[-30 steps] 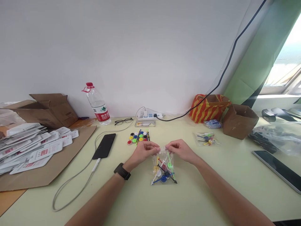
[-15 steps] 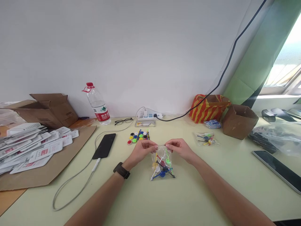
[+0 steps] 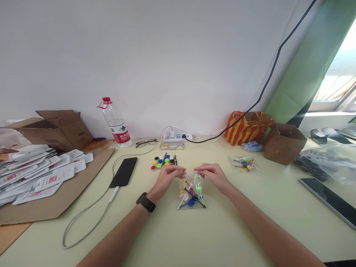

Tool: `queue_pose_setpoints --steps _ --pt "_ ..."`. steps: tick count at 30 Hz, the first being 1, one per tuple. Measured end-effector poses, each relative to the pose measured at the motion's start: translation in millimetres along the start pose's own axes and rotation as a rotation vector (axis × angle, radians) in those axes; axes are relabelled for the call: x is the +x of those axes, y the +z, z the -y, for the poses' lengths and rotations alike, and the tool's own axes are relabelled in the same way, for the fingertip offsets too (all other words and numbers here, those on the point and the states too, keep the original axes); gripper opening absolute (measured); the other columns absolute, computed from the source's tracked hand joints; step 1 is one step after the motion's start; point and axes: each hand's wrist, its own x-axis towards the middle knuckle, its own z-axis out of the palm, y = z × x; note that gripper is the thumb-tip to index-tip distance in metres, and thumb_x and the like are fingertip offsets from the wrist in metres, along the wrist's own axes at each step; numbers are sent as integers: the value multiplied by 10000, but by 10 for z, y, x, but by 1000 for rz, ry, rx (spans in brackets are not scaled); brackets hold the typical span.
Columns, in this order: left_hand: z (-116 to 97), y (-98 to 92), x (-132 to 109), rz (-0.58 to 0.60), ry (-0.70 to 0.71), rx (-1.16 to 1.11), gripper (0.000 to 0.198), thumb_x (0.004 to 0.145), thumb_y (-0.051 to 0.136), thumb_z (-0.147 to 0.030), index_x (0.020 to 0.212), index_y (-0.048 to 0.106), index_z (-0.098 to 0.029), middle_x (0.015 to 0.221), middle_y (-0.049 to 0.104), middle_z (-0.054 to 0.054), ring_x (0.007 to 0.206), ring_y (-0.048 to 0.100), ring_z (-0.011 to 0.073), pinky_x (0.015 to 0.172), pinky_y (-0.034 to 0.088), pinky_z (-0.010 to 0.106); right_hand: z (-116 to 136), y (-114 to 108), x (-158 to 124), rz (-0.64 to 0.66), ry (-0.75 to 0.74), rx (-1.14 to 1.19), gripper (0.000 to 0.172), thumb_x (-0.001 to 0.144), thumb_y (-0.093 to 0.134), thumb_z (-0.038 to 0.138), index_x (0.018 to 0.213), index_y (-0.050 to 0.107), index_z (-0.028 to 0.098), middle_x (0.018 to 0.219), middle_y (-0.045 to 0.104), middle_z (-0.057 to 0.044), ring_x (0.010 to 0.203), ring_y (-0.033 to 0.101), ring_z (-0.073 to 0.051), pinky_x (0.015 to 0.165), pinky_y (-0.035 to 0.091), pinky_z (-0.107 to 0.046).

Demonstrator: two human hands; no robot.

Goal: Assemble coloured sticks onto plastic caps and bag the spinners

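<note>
My left hand (image 3: 168, 176) and my right hand (image 3: 211, 175) each pinch an upper corner of a small clear plastic bag (image 3: 191, 193) over the middle of the pale yellow table (image 3: 194, 237). The bag holds several coloured sticks and round discs in blue, green, yellow, red and white, and its bottom rests on or hangs just above the tabletop. A black watch (image 3: 145, 202) sits on my left wrist. Just beyond my left hand lies a loose cluster of coloured discs and sticks (image 3: 164, 161).
A second filled clear bag (image 3: 244, 163) lies to the right. A black phone (image 3: 124, 172) with a grey cable lies left, beside cardboard with white packets (image 3: 41, 172). Water bottle (image 3: 114, 123), glasses (image 3: 146, 142), power strip (image 3: 178, 137), striped bag (image 3: 247, 127) and a brown box (image 3: 283, 142) line the back.
Both hands have drawn the bag slightly farther from me along the table; its lower end has bunched up and the bag looks shorter. The pinch on its top is unchanged.
</note>
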Motion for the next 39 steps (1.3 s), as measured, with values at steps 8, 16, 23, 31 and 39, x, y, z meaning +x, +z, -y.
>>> queue_pose_setpoints --steps 8,16,23,31,39 --pt "9 47 -31 18 34 56 212 768 858 -320 889 818 -151 799 772 77 734 689 168 701 557 265 84 30 -14 39 38 -35 244 856 711 355 1026 808 210 869 662 -39 761 551 -166 684 430 -300" --pt "-21 84 -52 40 90 124 318 790 843 -350 1041 783 -164 884 769 79 823 712 187 761 572 278 29 60 -16 123 67 -89 320 865 729 481 835 780 166 705 622 -4 666 472 -140 632 376 -288" --pt "5 98 -34 94 53 147 262 814 809 -376 931 802 -141 847 771 85 753 690 176 703 551 265 12 22 6 90 22 -143 314 848 746 481 890 808 176 855 682 -49 778 578 -175 697 445 -305" --pt "-14 41 -5 9 32 111 165 766 813 -291 861 809 -156 809 771 75 761 708 184 703 563 270 12 -47 18 72 28 -65 264 837 733 408 986 825 210 878 676 -49 741 561 -166 714 479 -327" --pt "11 5 -14 -22 11 73 98 784 780 -244 825 826 -168 801 786 77 789 715 196 734 563 280 23 1 -1 10 -55 -87 202 834 661 278 915 841 238 902 670 -62 770 600 -179 719 476 -339"
